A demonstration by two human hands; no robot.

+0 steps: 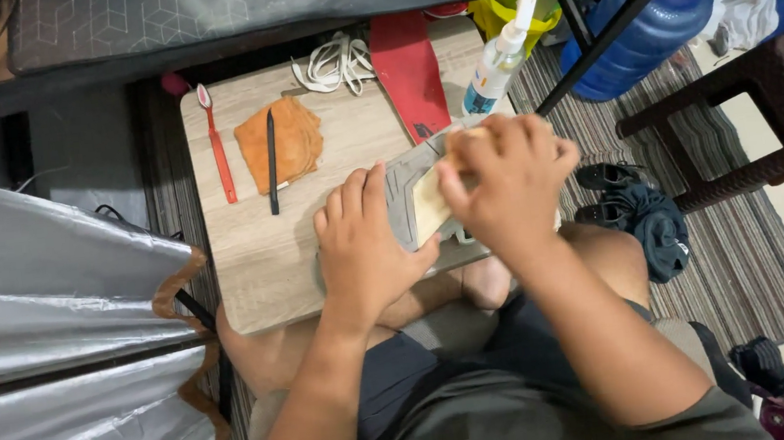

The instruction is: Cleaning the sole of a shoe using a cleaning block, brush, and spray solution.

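Where hands (440, 215) cover it, grey shoe (408, 184) half-hidden

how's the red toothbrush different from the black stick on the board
The toothbrush is red with a pale bristle head; the black stick is plain, dark and thinner. The toothbrush lies straight on the bare wooden board, while the stick rests across the orange cloth. The toothbrush sits further left, nearer the board's edge. Both are long, slim, lie roughly parallel, and neither hand touches them: the left hand and right hand are on the grey shoe.
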